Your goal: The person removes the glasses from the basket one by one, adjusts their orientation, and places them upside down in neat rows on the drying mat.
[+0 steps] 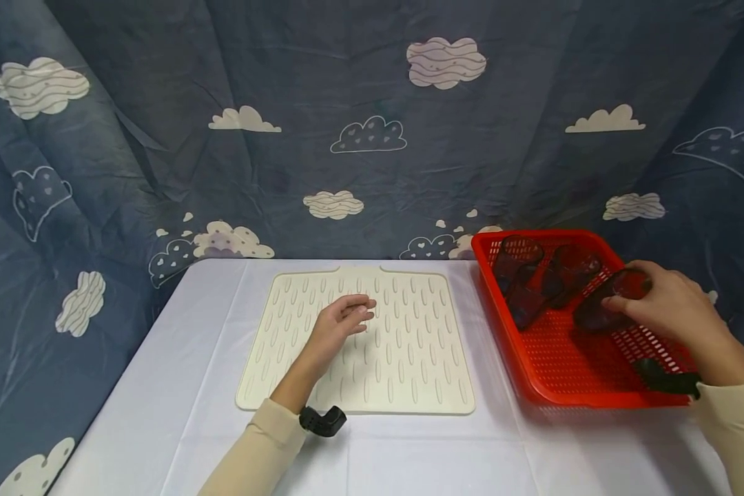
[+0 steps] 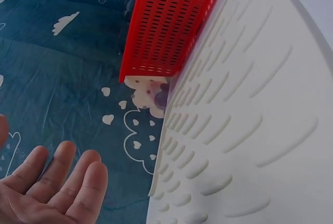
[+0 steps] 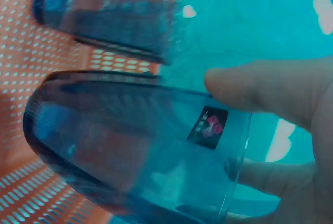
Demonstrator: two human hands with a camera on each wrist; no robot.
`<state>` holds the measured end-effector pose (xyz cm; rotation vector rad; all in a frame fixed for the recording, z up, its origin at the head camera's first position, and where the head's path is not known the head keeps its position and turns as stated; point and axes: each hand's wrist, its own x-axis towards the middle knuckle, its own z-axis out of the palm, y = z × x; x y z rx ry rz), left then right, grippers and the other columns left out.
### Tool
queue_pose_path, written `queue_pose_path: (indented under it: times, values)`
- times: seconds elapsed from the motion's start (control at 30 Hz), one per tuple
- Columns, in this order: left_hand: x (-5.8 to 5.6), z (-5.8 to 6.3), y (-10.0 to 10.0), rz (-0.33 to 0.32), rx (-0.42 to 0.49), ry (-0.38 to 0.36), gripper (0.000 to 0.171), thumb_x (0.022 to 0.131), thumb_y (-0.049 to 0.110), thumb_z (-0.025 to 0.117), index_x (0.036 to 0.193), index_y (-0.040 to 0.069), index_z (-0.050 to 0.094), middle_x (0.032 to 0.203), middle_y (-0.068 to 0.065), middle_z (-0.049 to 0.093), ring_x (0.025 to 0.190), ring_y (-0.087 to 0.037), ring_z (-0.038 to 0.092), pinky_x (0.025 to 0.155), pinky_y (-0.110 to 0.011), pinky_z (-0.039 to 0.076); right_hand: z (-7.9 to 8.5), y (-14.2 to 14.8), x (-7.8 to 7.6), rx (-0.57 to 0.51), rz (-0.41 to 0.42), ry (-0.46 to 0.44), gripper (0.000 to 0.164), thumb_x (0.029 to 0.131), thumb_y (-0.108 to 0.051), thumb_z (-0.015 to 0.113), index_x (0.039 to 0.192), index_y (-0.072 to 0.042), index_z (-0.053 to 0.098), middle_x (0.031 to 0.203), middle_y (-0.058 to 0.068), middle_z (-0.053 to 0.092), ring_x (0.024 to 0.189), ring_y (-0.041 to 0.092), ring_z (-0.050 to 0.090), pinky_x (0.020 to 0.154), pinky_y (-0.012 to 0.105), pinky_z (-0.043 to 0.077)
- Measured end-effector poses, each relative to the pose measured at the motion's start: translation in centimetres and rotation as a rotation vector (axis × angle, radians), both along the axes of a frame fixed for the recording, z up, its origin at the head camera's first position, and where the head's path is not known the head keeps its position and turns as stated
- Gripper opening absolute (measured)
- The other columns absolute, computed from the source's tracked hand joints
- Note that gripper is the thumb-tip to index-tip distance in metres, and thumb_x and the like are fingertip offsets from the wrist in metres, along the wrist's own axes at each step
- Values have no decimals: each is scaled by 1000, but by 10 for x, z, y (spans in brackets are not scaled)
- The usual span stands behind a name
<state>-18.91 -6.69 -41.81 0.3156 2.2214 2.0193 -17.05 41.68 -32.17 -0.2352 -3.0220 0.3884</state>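
My right hand (image 1: 672,303) grips a dark, see-through drinking glass (image 1: 601,310) near its rim, inside the red basket (image 1: 579,398). In the right wrist view the glass (image 3: 125,146) looks bluish, with a small dark label near the rim; thumb and fingers hold it from opposite sides. Several more such glasses (image 1: 533,289) lie in the back left part of the basket, and one glass (image 3: 109,16) shows beside the held one. My left hand (image 1: 341,320) hovers over the cream ridged mat (image 1: 409,344) with fingers loosely bent and nothing in them.
The mat lies in the middle of a table with a white cloth (image 1: 211,358). The basket stands to its right at the table's right side. A dark blue curtain (image 1: 322,83) with cloud prints hangs behind the table and along its left side.
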Motion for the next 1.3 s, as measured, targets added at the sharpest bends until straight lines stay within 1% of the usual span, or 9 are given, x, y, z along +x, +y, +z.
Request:
queue_pose_path:
  times: [0.1,0.23,0.4,0.53,0.73,0.83,0.97,1.1,1.3]
  values:
    - [0,0,-1,-1,25,-8,36,102,20,54,134,4,56,135,-15,63,125,-30,62,100,-41,55,8,-4,3,3,-10,27,79,87,-41,69,139,8,36,118,43,49,104,58,44,87,78,31]
    - [0,1,-3,15,22,-1,33,100,18,57,131,7,60,133,-13,64,125,-27,61,103,-39,52,19,-11,7,-1,-39,49,79,88,-39,69,141,9,34,117,43,46,100,56,43,79,70,37]
    - [0,1,-3,41,-31,50,31,97,15,62,127,8,64,132,-11,65,126,-25,60,108,-39,49,31,-17,9,-9,-61,78,80,88,-34,68,145,9,30,122,44,39,105,58,37,84,76,36]
    - [-2,3,-1,52,-101,108,30,96,14,64,126,10,65,130,-10,66,124,-26,62,105,-39,51,36,-22,10,-3,-70,101,79,89,-30,67,147,7,29,126,44,36,111,59,33,90,79,33]
    - [-7,11,2,19,-149,140,31,96,17,64,127,11,65,131,-8,66,124,-26,62,104,-38,52,37,-28,9,-29,-87,137,83,90,-28,66,151,6,22,131,43,32,121,59,26,101,79,26]
    - [-10,14,2,12,-170,135,31,97,18,64,127,11,65,132,-8,65,125,-26,61,104,-39,53,38,-30,7,-41,-75,167,83,90,-27,66,151,7,22,134,44,32,123,58,26,101,79,26]
    - [-12,14,2,8,-194,128,33,96,19,64,128,11,64,132,-8,65,127,-27,60,104,-41,52,40,-31,6,-46,-70,190,84,90,-27,65,152,8,21,145,43,28,128,59,28,102,79,27]
    - [-15,15,4,-20,-223,142,35,96,19,65,130,11,63,133,-9,64,128,-29,59,105,-43,51,40,-31,6,-56,-64,198,84,91,-27,65,153,7,19,153,40,23,133,60,27,104,78,26]
    - [-18,25,5,-66,-276,151,37,98,23,62,133,13,61,136,-7,63,129,-26,59,107,-41,50,40,-36,9,-72,-43,207,85,93,-30,65,156,0,18,155,39,20,135,61,26,105,78,23]
